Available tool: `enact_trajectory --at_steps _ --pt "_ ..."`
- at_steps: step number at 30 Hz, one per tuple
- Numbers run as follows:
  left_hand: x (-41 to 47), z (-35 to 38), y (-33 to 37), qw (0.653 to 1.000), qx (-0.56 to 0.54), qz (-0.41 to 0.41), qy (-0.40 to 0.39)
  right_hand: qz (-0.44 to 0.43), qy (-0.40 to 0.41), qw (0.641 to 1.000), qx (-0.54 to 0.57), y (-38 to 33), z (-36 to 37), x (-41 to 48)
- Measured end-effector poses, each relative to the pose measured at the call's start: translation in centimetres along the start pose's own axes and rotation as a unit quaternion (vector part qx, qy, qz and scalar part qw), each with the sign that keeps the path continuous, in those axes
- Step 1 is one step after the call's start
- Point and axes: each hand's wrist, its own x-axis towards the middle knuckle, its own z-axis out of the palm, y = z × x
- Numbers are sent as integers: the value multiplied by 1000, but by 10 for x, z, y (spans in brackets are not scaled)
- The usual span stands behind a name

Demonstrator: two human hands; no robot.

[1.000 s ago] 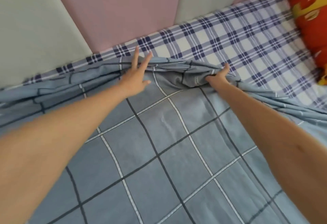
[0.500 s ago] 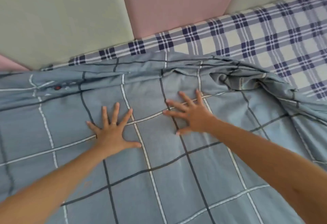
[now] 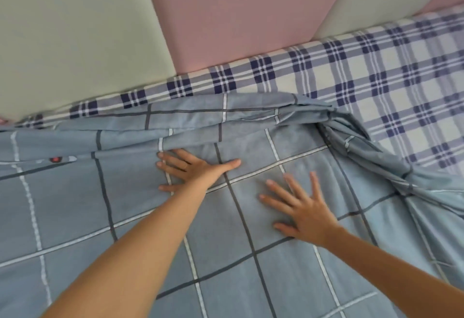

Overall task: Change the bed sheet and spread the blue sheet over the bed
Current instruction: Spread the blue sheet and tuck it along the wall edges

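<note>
Both the left hand [image 3: 193,170] and right hand [image 3: 302,208] pressed flat, fingers spread, on the blue sheet [image 3: 75,204]; the right had released the bunched edge [image 3: 351,141]. Beyond it the plaid sheet [image 3: 376,79] stayed uncovered, so spreading looked unfinished.

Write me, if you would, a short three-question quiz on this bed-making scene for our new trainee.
1. True or false: the left hand grips a fold of the blue sheet.
2. What shows uncovered between the blue sheet and the padded wall? A) a plaid sheet B) a bare mattress C) a towel
3. Fill in: the blue sheet's bunched folds lie to the ____ of the right hand.
Key: 1 false, it lies flat with straight fingers; 2 A; 3 right.
</note>
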Motion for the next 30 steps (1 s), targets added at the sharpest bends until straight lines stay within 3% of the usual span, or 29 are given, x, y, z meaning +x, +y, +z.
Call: enact_trajectory --at_steps 2,5,8,13,19,22,24,26,28,29,30 --pt "8 6 10 999 0 -40 13 135 -8 991 10 58 11 -10" --pt "11 8 14 998 15 -59 20 308 -78 948 27 140 4 7" --pt "6 9 23 997 28 -74 21 309 -119 943 34 181 -1 35" --pt "9 11 23 996 44 -80 13 282 -96 944 145 195 -10 38" --pt "3 11 28 995 18 -87 41 330 -132 905 233 203 -31 49" --pt "-6 25 30 993 -19 -71 94 359 -131 890 248 199 -34 55" --pt "-22 48 46 991 -40 -43 117 350 -141 891 251 197 -36 50" --pt "-42 80 68 994 24 29 105 345 -133 886 278 197 -32 51" --pt "-70 110 111 972 122 201 -19 326 -133 873 337 212 -33 47" --pt "-83 116 133 940 165 287 -83 310 -122 850 408 221 -37 46" --pt "-98 118 160 905 190 360 -123 317 -96 799 502 238 -42 40"
